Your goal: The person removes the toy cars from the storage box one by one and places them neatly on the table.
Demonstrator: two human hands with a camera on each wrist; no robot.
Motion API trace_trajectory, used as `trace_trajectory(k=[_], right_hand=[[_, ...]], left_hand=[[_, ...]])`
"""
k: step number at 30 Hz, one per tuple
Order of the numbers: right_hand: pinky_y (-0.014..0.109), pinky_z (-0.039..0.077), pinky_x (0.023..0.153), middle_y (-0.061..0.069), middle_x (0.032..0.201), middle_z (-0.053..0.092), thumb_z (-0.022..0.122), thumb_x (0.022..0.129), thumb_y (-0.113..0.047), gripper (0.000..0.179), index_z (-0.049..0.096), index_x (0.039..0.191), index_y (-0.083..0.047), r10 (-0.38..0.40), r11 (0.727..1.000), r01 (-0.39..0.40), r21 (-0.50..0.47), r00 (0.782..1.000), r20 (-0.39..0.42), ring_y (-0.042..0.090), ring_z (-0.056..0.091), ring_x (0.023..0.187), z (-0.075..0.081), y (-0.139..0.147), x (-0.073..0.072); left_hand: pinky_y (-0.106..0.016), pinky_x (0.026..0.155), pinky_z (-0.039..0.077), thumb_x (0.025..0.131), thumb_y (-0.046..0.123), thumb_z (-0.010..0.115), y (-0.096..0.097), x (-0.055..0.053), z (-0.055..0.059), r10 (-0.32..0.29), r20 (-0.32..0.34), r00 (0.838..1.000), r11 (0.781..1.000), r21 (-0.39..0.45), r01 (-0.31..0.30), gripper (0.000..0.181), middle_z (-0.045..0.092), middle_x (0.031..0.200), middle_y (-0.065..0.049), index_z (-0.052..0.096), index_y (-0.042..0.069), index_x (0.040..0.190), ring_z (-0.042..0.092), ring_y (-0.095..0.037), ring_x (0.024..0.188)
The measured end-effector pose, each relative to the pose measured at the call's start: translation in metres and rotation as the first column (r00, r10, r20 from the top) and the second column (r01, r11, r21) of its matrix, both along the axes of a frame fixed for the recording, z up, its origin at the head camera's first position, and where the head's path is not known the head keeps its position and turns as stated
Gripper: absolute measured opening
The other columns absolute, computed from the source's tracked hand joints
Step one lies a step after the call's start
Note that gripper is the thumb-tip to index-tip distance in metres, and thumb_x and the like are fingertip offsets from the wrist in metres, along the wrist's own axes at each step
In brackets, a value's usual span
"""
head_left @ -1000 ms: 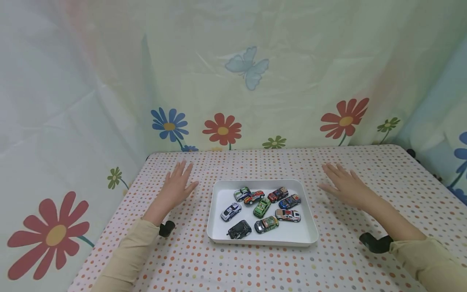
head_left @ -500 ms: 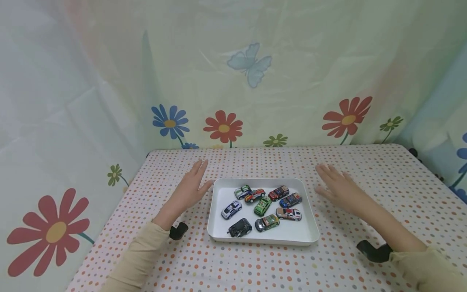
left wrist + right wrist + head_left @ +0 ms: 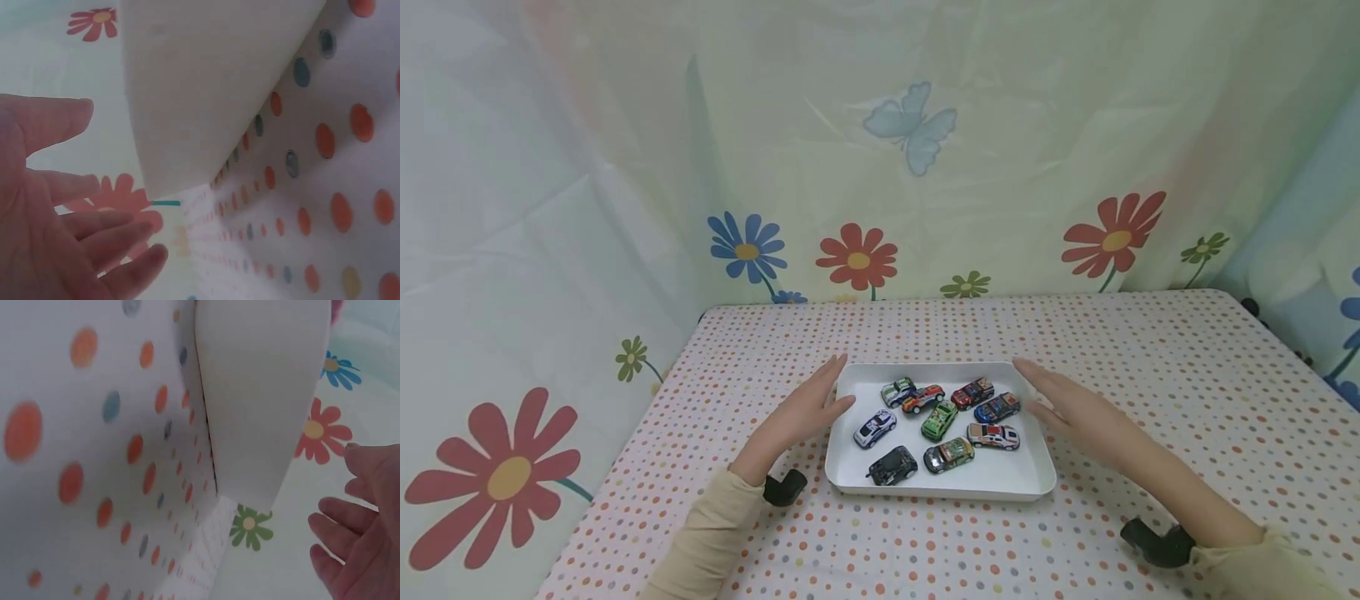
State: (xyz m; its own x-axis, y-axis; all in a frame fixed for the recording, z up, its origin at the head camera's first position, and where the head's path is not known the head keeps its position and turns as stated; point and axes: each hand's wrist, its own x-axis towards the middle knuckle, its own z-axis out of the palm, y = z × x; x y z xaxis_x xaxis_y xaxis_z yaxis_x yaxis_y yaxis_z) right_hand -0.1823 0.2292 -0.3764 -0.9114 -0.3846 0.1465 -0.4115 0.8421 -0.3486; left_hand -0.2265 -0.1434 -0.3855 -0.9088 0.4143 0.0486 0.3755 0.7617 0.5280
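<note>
A shallow white tray (image 3: 940,492) stands on the dotted tablecloth, holding several toy cars, among them a black car (image 3: 892,467), a green car (image 3: 939,421) and a white-and-blue car (image 3: 875,428). My left hand (image 3: 801,414) is at the tray's left side, fingers extended and thumb toward the rim. At the opposite side is my right hand (image 3: 1078,412), its fingers reaching over the right rim in the head view. Both wrist views show the tray's outer wall (image 3: 181,94) beside loosely spread fingers, with nothing held in the left hand or the right.
The dotted tablecloth (image 3: 925,550) covers the table, whose far edge meets a hanging sheet (image 3: 1000,150) printed with flowers and a butterfly. Black wrist mounts (image 3: 1157,543) hang below both wrists. A small dark object (image 3: 1250,307) is at the table's far right edge.
Both hands have moved inward to the tray, the left going right and the right going left. The tray and toy cars stay in place.
</note>
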Motion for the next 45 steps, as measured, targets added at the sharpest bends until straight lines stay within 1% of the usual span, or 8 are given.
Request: trace_trajectory(k=[3, 7, 11, 17, 23, 25, 35, 45], right_hand=[[0.058, 0.037, 0.097, 0.023, 0.139, 0.04, 0.055, 0.095, -0.014, 0.056, 0.033, 0.146, -0.007, 0.025, 1.0, -0.026, -0.014, 0.999, -0.03, 0.043, 0.04, 0.123, -0.003, -0.006, 0.002], [0.052, 0.044, 0.092, 0.017, 0.128, 0.054, 0.059, 0.092, -0.009, 0.043, 0.051, 0.135, -0.007, 0.079, 0.995, -0.084, -0.046, 0.992, -0.097, 0.037, 0.051, 0.115, -0.007, -0.011, 0.004], [0.049, 0.049, 0.088, 0.012, 0.118, 0.061, 0.062, 0.089, -0.006, 0.035, 0.061, 0.124, -0.01, 0.12, 0.991, -0.124, -0.04, 0.987, -0.104, 0.033, 0.056, 0.109, -0.01, -0.014, 0.006], [0.052, 0.05, 0.083, 0.015, 0.119, 0.059, 0.065, 0.088, -0.011, 0.033, 0.064, 0.121, -0.015, 0.166, 0.985, -0.164, 0.047, 0.985, -0.042, 0.036, 0.056, 0.108, -0.013, -0.017, 0.006], [0.036, 0.056, 0.071, 0.002, 0.105, 0.063, 0.071, 0.082, -0.012, 0.032, 0.068, 0.114, -0.015, 0.212, 0.971, -0.205, 0.124, 0.977, -0.039, 0.02, 0.062, 0.091, -0.016, -0.021, 0.003], [0.035, 0.056, 0.071, 0.001, 0.103, 0.063, 0.072, 0.081, -0.013, 0.033, 0.069, 0.114, -0.016, 0.216, 0.966, -0.208, 0.154, 0.976, -0.037, 0.019, 0.062, 0.09, -0.018, -0.023, 0.001], [0.035, 0.055, 0.068, -0.001, 0.095, 0.063, 0.078, 0.074, -0.01, 0.041, 0.069, 0.114, -0.014, 0.319, 0.932, -0.29, 0.219, 0.942, -0.106, 0.019, 0.062, 0.084, -0.023, -0.023, -0.004], [0.031, 0.054, 0.06, 0.0, 0.09, 0.063, 0.079, 0.072, -0.017, 0.045, 0.069, 0.116, -0.018, 0.335, 0.909, -0.28, 0.31, 0.931, -0.142, 0.018, 0.06, 0.071, -0.023, -0.03, -0.006]], left_hand=[[-0.046, 0.11, 0.022, 0.097, 0.025, 0.053, -0.003, -0.001, -0.004, 0.001, 0.049, 0.999, 1.0, 0.029, -0.003, 0.065, 0.022, 0.15, -0.019, 0.02, 0.004, 0.149, 0.021, -0.033, 0.136], [-0.045, 0.105, 0.032, 0.097, 0.023, 0.053, -0.007, -0.002, -0.009, 0.001, 0.129, 0.992, 0.996, 0.087, -0.013, 0.064, 0.027, 0.149, -0.017, 0.02, 0.006, 0.149, 0.034, -0.032, 0.13], [-0.042, 0.098, 0.042, 0.097, 0.018, 0.053, -0.009, -0.003, -0.012, -0.011, 0.174, 0.985, 0.99, 0.14, -0.013, 0.061, 0.03, 0.147, -0.018, 0.023, 0.005, 0.149, 0.044, -0.033, 0.123], [-0.039, 0.093, 0.047, 0.095, 0.007, 0.054, -0.009, -0.004, -0.016, -0.011, 0.174, 0.985, 0.982, 0.188, -0.022, 0.055, 0.036, 0.142, -0.022, 0.031, 0.0, 0.145, 0.049, -0.035, 0.118], [-0.038, 0.089, 0.05, 0.094, 0.005, 0.054, -0.009, -0.007, -0.021, 0.015, 0.156, 0.988, 0.977, 0.208, -0.048, 0.051, 0.039, 0.139, -0.024, 0.037, -0.001, 0.142, 0.051, -0.037, 0.115], [-0.038, 0.089, 0.05, 0.094, 0.005, 0.055, -0.009, -0.008, -0.022, 0.024, 0.158, 0.987, 0.975, 0.213, -0.058, 0.05, 0.039, 0.14, -0.023, 0.038, 0.0, 0.141, 0.051, -0.037, 0.115], [-0.039, 0.092, 0.048, 0.095, 0.007, 0.054, -0.007, -0.011, -0.025, 0.054, 0.164, 0.985, 0.963, 0.254, -0.095, 0.049, 0.038, 0.142, -0.019, 0.04, 0.003, 0.142, 0.05, -0.036, 0.116], [-0.04, 0.092, 0.047, 0.095, 0.005, 0.054, -0.008, -0.011, -0.022, 0.041, 0.173, 0.984, 0.96, 0.267, -0.087, 0.049, 0.037, 0.142, -0.021, 0.039, 0.002, 0.142, 0.049, -0.037, 0.117]])
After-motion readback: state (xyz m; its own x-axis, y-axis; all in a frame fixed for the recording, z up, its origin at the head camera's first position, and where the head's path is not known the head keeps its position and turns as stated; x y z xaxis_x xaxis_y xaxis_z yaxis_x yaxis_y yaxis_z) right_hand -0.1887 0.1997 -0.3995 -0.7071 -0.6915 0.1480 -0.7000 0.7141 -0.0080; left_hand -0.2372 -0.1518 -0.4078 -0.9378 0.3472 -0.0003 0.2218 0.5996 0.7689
